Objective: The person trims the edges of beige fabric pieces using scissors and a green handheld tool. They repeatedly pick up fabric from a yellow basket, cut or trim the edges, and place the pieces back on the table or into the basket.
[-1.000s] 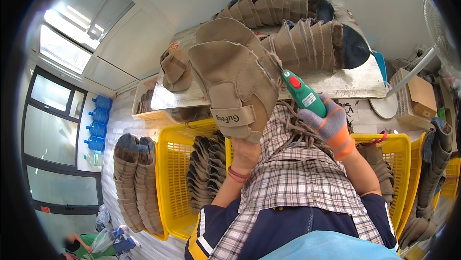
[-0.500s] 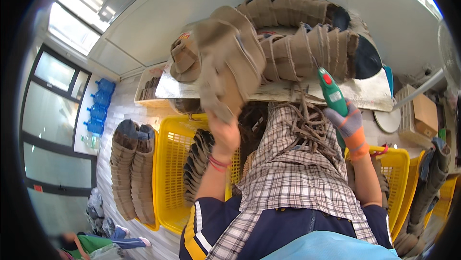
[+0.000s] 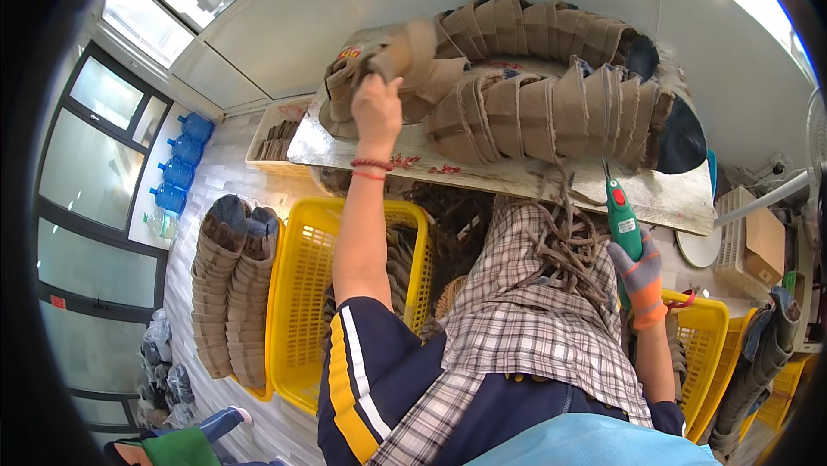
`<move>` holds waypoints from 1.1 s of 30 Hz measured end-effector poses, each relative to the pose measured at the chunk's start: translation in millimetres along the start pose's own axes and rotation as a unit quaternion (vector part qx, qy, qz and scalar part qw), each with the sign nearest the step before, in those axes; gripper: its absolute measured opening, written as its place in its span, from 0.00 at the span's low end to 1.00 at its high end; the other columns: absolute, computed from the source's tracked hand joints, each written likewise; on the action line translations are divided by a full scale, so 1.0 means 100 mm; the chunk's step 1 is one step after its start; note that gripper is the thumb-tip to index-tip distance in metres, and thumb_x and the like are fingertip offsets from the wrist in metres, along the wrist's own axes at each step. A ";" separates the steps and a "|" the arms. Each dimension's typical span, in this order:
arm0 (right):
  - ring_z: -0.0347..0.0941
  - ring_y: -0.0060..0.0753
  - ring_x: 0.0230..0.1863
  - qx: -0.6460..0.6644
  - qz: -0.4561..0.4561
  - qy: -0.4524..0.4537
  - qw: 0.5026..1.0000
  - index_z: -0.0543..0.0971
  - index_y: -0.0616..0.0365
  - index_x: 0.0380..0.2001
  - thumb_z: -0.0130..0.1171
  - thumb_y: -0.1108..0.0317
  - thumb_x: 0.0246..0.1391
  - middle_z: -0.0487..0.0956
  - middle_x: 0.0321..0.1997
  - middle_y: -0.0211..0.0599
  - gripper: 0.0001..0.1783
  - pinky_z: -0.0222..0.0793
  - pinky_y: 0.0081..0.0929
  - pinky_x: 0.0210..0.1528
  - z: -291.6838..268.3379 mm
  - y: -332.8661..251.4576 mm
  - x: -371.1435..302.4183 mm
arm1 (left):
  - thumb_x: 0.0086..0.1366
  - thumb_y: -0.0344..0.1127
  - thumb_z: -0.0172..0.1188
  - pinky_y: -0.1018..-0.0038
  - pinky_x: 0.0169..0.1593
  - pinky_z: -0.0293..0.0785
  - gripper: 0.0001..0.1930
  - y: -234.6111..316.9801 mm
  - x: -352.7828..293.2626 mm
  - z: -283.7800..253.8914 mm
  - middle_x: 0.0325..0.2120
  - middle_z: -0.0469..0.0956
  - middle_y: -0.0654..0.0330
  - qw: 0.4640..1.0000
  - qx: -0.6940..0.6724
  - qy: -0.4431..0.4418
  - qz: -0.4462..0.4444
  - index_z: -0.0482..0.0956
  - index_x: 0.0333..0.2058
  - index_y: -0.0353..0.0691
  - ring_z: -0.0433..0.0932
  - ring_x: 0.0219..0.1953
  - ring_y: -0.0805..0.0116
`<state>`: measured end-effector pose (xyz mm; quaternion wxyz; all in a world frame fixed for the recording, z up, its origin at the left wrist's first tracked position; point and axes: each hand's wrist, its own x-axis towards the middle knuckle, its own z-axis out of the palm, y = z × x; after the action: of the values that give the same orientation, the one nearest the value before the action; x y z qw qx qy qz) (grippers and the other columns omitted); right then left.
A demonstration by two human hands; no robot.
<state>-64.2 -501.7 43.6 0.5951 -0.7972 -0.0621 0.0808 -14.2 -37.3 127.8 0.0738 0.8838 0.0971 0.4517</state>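
Stretched out over the table's left end, my bare left hand [image 3: 377,110] grips a brown fabric piece [image 3: 408,51], which is blurred by motion. Other brown pieces lie under and around it. My right hand [image 3: 639,281], in a grey and orange glove, is closed round a green hand tool [image 3: 626,223] with a red button and a thin metal tip pointing up. Close to the tool, a nested row of brown fabric pieces with fuzzy edges [image 3: 551,117] lies on the table [image 3: 517,175]. Grey-brown scrap strips [image 3: 564,251] are heaped on my checked apron.
Behind is a second nested row [image 3: 543,27]. A yellow basket [image 3: 293,294] with brown pieces stands at my left, another yellow basket [image 3: 706,328] at my right. Tall brown stacks [image 3: 215,294] stand farther left. Blue water bottles [image 3: 178,173] line the wall; a person [image 3: 185,444] is at lower left.
My left hand has moved up and away, carrying the brown piece from over the basket onto the table's left end. My right hand with the tool has shifted slightly right and down.
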 end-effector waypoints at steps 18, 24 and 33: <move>0.75 0.44 0.26 -0.291 -0.463 0.071 0.834 0.72 0.63 0.47 0.74 0.57 0.31 0.78 0.30 0.43 0.38 0.71 0.34 0.29 0.00 -0.50 0.28 | 0.66 0.32 0.48 0.56 0.55 0.69 0.15 0.51 -0.51 -0.80 0.47 0.75 0.49 0.265 -0.792 -0.096 -0.541 0.72 0.48 0.32 0.74 0.49 0.53; 0.76 0.44 0.30 -0.319 -0.418 0.070 0.847 0.72 0.60 0.48 0.73 0.56 0.33 0.78 0.33 0.42 0.37 0.72 0.34 0.32 -0.17 -0.34 0.19 | 0.66 0.32 0.48 0.56 0.53 0.70 0.13 0.74 -0.60 -0.62 0.46 0.75 0.50 0.222 -0.790 -0.124 -0.558 0.72 0.46 0.33 0.74 0.49 0.54; 0.76 0.44 0.30 -0.246 -0.441 0.047 0.862 0.73 0.58 0.47 0.74 0.58 0.32 0.79 0.32 0.40 0.36 0.73 0.34 0.32 -0.15 -0.35 0.19 | 0.67 0.34 0.46 0.57 0.53 0.70 0.14 0.86 -0.72 -0.47 0.45 0.76 0.50 0.166 -0.804 -0.164 -0.547 0.72 0.47 0.34 0.74 0.48 0.54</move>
<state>-43.1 -502.2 80.7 0.3556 -0.8096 -0.3971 -0.2456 -84.2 -135.4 117.3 0.9858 0.1085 0.1242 -0.0325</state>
